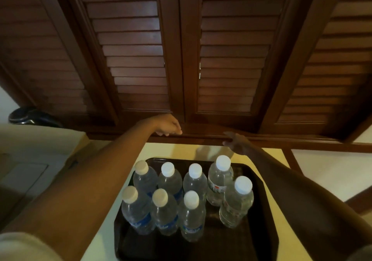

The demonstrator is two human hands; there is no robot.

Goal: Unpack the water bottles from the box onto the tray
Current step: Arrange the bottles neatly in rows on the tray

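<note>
- Eight clear plastic water bottles with white screw caps (188, 198) stand upright on the dark rectangular plastic tray (259, 228), which sits on a pale yellow tabletop (167, 150).
- Six blue-labelled bottles form two rows of three on the left side of the tray; two more with red-and-white labels stand on the right, one behind the other, close to the rest.
- The left hand (168, 124) reaches past the tray to the brown wooden ledge (281, 140) under the louvred wooden shutters (231, 49); its fingers curl loosely downward at the ledge and nothing shows in its grasp.
- The right hand (237, 142) hovers above the tray's far edge with fingers spread and relaxed, holding nothing (it lies in shadow, so finer detail is hard to read).
- The tan cardboard box (46, 146) sits at the left, well apart from both hands; its inside cannot be seen from here.
- My judgement: most of the unpacking looks done, and the step in hand is going back to the box for whatever remains.
- To do that well, swing the arms back high enough to pass over the caps, since a brushed bottle could topple its neighbours.
- The bare near part of the tray looks like the best place for any further bottle, set down upright by the body, not the cap.
</note>
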